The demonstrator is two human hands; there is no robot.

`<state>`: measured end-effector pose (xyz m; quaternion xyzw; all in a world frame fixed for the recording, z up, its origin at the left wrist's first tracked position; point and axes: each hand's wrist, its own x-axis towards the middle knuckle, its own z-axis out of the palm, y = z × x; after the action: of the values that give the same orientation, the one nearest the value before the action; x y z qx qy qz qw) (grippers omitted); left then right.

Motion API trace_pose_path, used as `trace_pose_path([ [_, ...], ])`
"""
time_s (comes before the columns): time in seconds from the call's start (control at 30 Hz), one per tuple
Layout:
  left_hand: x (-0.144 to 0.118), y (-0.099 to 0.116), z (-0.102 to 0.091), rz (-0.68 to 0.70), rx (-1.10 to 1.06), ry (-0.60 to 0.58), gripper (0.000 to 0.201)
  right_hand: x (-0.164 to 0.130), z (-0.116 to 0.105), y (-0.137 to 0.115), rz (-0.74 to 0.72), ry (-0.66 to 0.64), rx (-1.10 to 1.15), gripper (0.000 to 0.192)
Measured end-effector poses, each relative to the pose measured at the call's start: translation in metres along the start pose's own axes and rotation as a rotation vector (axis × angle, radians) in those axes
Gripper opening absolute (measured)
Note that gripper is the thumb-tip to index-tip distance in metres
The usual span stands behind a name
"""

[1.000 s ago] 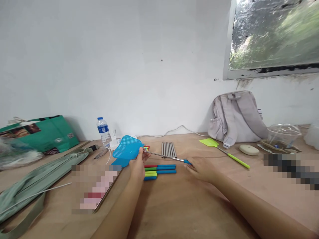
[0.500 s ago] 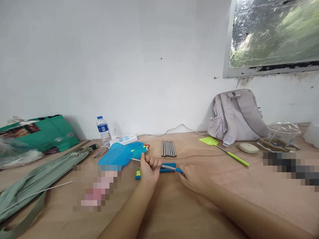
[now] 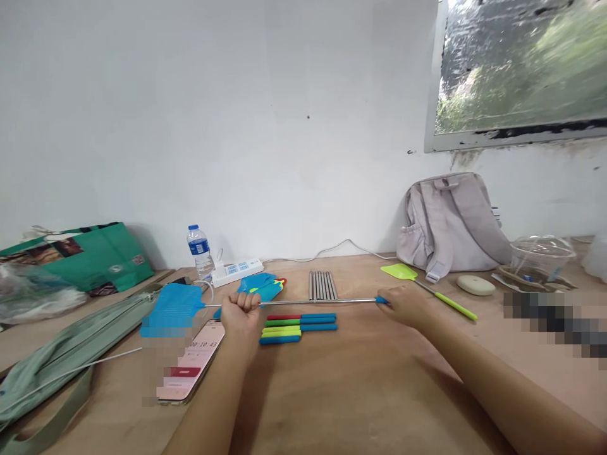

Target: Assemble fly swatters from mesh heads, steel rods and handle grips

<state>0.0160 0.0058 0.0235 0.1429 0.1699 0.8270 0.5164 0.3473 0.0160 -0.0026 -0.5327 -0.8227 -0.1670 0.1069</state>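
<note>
Gripping a fly swatter [image 3: 303,303] by its metal rod [image 3: 346,301] near the blue head [image 3: 175,306], the left hand [image 3: 243,314] works with the right hand [image 3: 403,306], closed on the blue handle [image 3: 380,300], probably to steady it level above the wooden table [image 3: 313,392]. Coloured tubes [image 3: 282,330] lie in rows, seemingly for easy reach, before a white wall [image 3: 237,114].

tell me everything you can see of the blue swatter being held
The blue swatter has a broad, flat, plastic-looking head, a thin, shiny, metal-looking rod and a blue handle, mostly hidden by the right hand gripping it. The left hand is closed around the rod near the head. It stretches nearly level from side to side, head at the left. The head's fine pattern is blurred; whether it touches anything beneath is unclear.
</note>
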Motion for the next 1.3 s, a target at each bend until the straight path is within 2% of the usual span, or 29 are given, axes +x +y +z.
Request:
trace_pose_path([
  [0.13, 0.011, 0.014, -0.009, 0.043, 0.021, -0.008, 0.044, -0.008, 0.006, 0.035, 0.063, 0.067, -0.121, 0.024],
  [0.3, 0.019, 0.022, -0.014, 0.048, 0.003, -0.007, 0.043, -0.020, 0.016, 0.074, 0.045, 0.266, -0.203, 0.026],
  [0.43, 0.021, 0.023, -0.015, 0.022, -0.023, -0.056, 0.043, -0.031, 0.022, 0.100, 0.024, 0.383, -0.259, 0.028],
  [0.6, 0.022, 0.022, -0.015, 0.009, -0.056, -0.042, 0.042, -0.041, 0.027, 0.122, 0.037, 0.425, -0.267, 0.031],
  [1.07, 0.022, 0.023, -0.016, 0.028, -0.053, -0.135, 0.046, -0.044, 0.050, 0.136, 0.025, 0.417, -0.188, 0.027],
  [1.2, 0.019, 0.016, -0.023, 0.065, -0.049, -0.228, 0.045, -0.042, 0.056, 0.126, 0.049, 0.420, -0.181, 0.027],
  [1.3, 0.019, 0.013, -0.030, 0.086, -0.071, -0.270, 0.045, -0.037, 0.054, 0.113, 0.101, 0.472, -0.175, 0.027],
])
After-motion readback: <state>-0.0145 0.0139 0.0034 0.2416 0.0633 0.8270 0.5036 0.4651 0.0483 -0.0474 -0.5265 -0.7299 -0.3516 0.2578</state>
